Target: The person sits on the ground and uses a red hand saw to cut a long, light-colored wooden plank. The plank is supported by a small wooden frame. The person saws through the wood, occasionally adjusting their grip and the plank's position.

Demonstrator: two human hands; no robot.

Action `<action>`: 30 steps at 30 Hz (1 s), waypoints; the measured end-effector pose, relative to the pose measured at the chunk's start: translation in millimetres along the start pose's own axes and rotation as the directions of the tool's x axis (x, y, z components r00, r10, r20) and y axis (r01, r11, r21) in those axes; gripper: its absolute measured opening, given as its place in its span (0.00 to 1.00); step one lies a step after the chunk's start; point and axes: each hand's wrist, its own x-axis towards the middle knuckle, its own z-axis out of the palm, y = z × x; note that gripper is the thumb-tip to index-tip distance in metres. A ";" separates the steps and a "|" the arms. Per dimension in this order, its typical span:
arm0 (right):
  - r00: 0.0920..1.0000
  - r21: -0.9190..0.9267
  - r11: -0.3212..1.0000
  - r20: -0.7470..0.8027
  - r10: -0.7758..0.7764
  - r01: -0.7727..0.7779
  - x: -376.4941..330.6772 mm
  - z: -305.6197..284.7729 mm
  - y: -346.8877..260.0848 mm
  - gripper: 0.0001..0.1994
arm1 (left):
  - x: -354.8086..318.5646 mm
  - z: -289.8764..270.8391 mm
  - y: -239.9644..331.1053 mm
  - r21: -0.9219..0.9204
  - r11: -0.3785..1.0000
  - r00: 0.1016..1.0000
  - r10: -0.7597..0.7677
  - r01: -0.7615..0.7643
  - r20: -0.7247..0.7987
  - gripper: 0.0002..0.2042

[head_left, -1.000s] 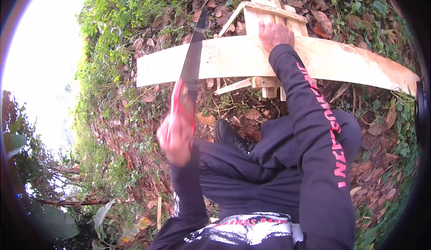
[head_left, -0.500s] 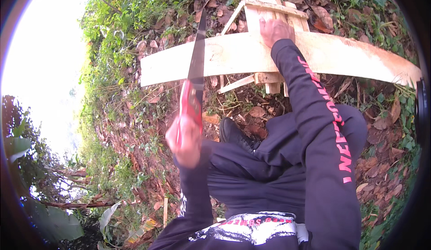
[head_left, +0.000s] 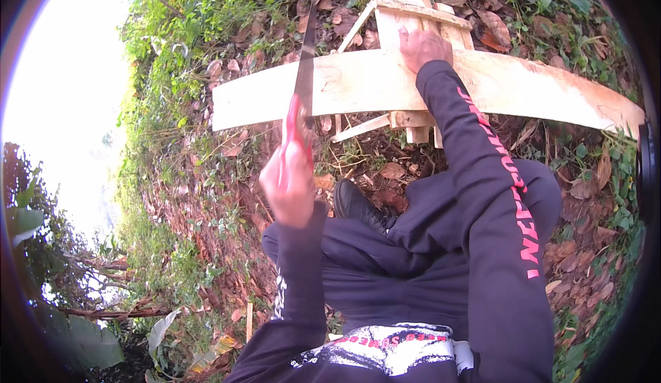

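Note:
My left hand (head_left: 289, 185) is closed round the red handle of a handsaw (head_left: 305, 77). The dark blade lies across the left part of a long pale plank (head_left: 358, 83), its tip pointing away from me beyond the far edge. My right hand (head_left: 425, 49) is closed over the plank's far edge near its middle, pressing it down. Under the plank stands a low wooden support (head_left: 410, 118) made of pale slats and blocks, which shows on both the near and far sides. Whether the blade has cut into the wood I cannot make out.
My bent legs (head_left: 385, 252) and a dark shoe (head_left: 361, 206) are close to the plank's near side. Dry leaves (head_left: 392, 171) and green plants (head_left: 206, 18) cover the ground around. A thin wooden strip (head_left: 249, 322) lies at the lower left.
My left hand has pushed the saw away from me, so its handle is now nearer the plank. The right hand stays in place, and the plank looks nearly unmoved.

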 end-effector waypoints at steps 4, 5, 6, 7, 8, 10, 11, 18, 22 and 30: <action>1.000 -0.021 1.000 0.021 0.013 -0.013 -0.2 -5.7 0.9 0.31 | -70.6 -33.7 15.8 -0.078 0.995 0.998 -0.059 0.058 -0.012 0.15; 0.999 -0.069 0.997 0.028 0.017 -0.015 0.5 -3.3 2.8 0.29 | -75.2 -35.1 13.8 -0.099 0.994 0.999 -0.038 0.037 -0.006 0.14; 0.999 -0.071 0.997 0.029 0.021 -0.019 -0.5 -2.8 4.7 0.29 | -75.2 -35.1 10.5 -0.122 0.992 1.000 -0.016 0.017 0.003 0.14; 0.999 -0.073 0.997 0.032 0.006 -0.004 -4.1 -4.2 0.4 0.29 | -44.3 -20.5 -8.8 -0.012 0.992 0.992 0.123 -0.123 0.005 0.12; 0.997 -0.050 0.998 0.065 -0.034 0.038 -11.0 -4.2 -14.7 0.29 | -18.4 -11.0 -18.6 0.130 0.958 0.966 0.259 -0.256 -0.007 0.10; 0.999 -0.031 0.999 0.026 -0.039 0.040 -8.0 -6.1 -14.4 0.32 | 35.6 9.0 -50.7 0.193 0.922 0.940 0.340 -0.335 0.005 0.10; 0.998 -0.013 0.998 0.019 -0.054 0.054 -7.0 -3.0 -17.4 0.33 | 48.1 6.4 -60.5 0.181 0.947 0.962 0.273 -0.264 -0.026 0.11; 0.998 -0.021 1.000 -0.056 -0.007 0.006 6.9 6.2 5.1 0.31 | -85.4 -42.6 8.4 -0.122 0.992 1.000 -0.018 0.015 -0.024 0.17; 0.995 -0.066 0.995 -0.062 -0.082 0.078 -5.0 4.1 5.7 0.33 | -79.7 -46.8 -7.2 -0.197 0.980 0.999 -0.036 0.034 -0.007 0.10; 0.999 -0.098 0.995 -0.029 -0.031 0.028 2.1 10.4 -1.3 0.31 | 39.8 -1.0 -31.9 0.104 0.993 0.998 0.053 -0.052 -0.015 0.04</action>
